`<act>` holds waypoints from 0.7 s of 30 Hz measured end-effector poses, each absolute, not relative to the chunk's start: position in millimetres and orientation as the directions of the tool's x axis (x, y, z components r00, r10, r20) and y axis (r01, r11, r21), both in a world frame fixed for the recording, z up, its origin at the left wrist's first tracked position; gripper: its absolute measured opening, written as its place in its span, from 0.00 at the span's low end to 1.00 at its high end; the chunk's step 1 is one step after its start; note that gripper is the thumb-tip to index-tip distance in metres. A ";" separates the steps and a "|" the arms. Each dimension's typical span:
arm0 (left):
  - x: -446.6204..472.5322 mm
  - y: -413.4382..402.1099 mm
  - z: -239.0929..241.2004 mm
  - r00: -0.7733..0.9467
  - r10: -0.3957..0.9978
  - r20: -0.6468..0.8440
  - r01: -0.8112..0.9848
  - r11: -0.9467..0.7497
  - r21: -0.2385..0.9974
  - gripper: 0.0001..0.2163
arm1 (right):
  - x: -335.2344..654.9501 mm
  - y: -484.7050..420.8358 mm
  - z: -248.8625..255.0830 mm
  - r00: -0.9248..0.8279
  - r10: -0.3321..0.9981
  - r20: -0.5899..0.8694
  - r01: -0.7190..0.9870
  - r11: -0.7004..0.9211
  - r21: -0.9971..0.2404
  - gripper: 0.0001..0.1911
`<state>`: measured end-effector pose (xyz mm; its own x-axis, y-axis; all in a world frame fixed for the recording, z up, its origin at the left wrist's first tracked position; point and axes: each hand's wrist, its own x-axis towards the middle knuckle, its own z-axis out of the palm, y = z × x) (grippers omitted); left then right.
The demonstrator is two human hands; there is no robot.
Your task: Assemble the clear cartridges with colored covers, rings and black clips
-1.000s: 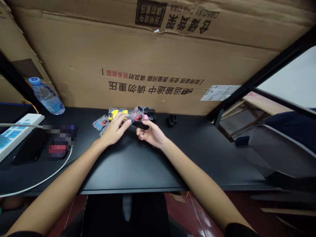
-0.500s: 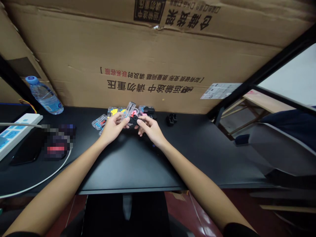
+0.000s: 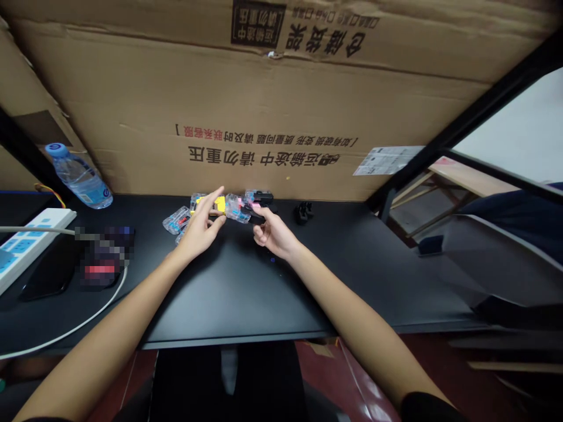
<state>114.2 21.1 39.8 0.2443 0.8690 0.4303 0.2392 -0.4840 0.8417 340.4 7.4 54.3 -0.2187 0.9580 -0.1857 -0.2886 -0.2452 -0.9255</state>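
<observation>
Right grip pinches the black end of a clear plastic piece, which juts toward the left grip, parted and holding nothing. Likely light, stiff, slick, brittle; best held by that black end.

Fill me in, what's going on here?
A person's right hand holds a clear-and-black plastic piece above the dark desk. The left hand is open close by; whether it touches the piece is hard to tell. Small clear parts and a yellow part lie around the left hand, and a black part sits apart to the right, all in front of the cardboard.
</observation>
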 end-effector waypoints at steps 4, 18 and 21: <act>112.9 16.6 45.6 0.361 0.804 0.473 0.374 -0.589 0.716 0.17 | 341.3 7.8 52.3 -0.337 0.908 -0.250 -0.216 -0.333 -0.918 0.21; 123.7 12.1 47.5 0.289 0.920 0.265 0.172 -0.322 0.931 0.19 | 329.4 5.2 40.6 -0.202 0.966 0.161 0.036 0.171 -0.985 0.30; 123.5 11.9 48.1 0.284 0.920 0.269 0.170 -0.324 0.931 0.19 | 328.6 2.7 42.5 -0.227 0.961 0.160 0.077 0.182 -0.980 0.26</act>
